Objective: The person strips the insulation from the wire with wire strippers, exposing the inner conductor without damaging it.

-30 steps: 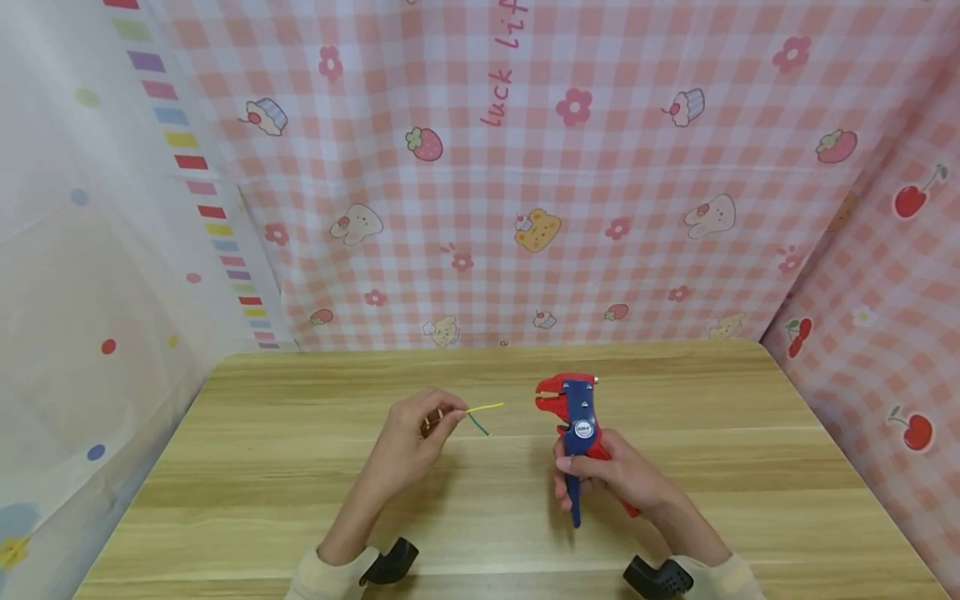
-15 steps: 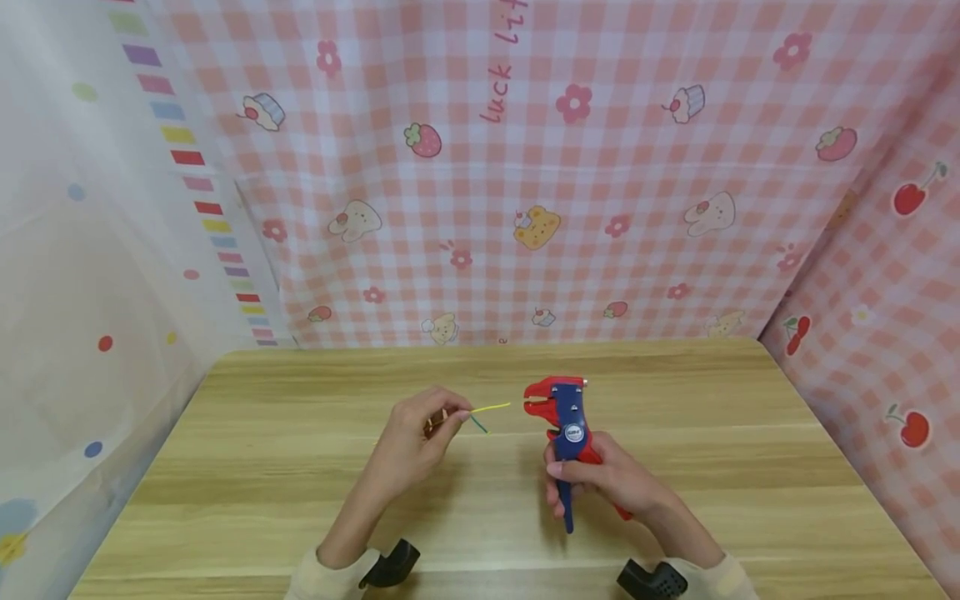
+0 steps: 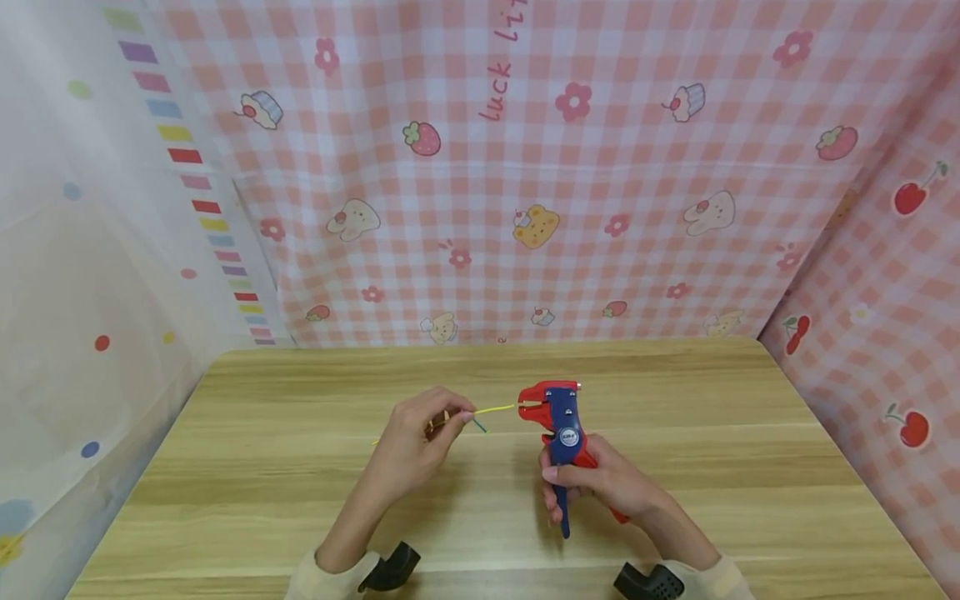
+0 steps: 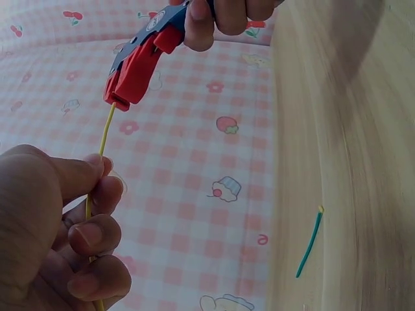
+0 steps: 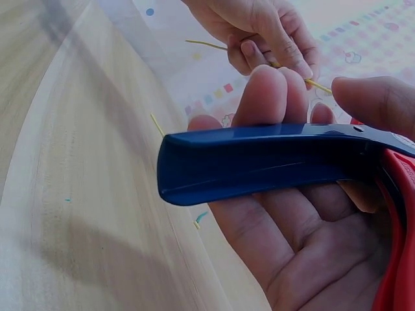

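Note:
My left hand [image 3: 427, 429] pinches a thin yellow wire [image 3: 493, 409] between thumb and fingertips. The other end trails back behind the palm, as the right wrist view shows. My right hand [image 3: 611, 479] holds a red and blue wire stripper [image 3: 564, 412] by its handles, jaws facing left. In the left wrist view, the front end of the yellow wire [image 4: 107, 126] meets the mouth of the stripper's red head [image 4: 133, 78]; whether it is inside cannot be told. On the tabletop below lies a short green wire [image 4: 310, 245] with a yellowish tip.
A wood-grain table [image 3: 262, 500] spreads under both hands. Behind it hangs a pink checked curtain [image 3: 465, 192]. In the right wrist view, another yellow strand [image 5: 157, 124] and a tiny green bit [image 5: 68, 199] show against the table.
My right hand has shifted left with the wire stripper. My left hand has edged slightly right, so the yellow wire's tip and the stripper's mouth have come close together.

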A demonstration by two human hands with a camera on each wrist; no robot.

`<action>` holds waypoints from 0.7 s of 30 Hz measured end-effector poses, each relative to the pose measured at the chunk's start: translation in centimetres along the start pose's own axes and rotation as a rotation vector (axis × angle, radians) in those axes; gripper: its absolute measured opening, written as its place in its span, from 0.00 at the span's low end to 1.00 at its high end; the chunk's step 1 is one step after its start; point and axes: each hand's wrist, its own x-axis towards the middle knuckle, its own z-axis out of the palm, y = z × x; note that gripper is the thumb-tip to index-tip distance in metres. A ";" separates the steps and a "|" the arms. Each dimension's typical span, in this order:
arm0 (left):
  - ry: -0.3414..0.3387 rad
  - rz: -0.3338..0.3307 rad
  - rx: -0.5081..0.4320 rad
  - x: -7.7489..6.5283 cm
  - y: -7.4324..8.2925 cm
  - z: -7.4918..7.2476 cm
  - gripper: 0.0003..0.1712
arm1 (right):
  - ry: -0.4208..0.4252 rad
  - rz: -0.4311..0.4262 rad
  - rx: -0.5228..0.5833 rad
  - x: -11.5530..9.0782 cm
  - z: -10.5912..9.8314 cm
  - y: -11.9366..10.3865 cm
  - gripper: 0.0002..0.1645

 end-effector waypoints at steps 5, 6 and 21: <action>-0.003 0.010 -0.003 0.0 0.2 0.0 0.04 | -0.008 -0.004 0.004 0.1 0.2 0.1 0.03; -0.004 0.010 -0.004 0.0 0.2 0.0 0.04 | -0.007 -0.003 0.008 0.1 0.2 0.1 0.03; -0.038 -0.013 -0.005 0.0 0.6 0.0 0.04 | -0.029 -0.034 0.016 0.2 0.6 0.5 0.03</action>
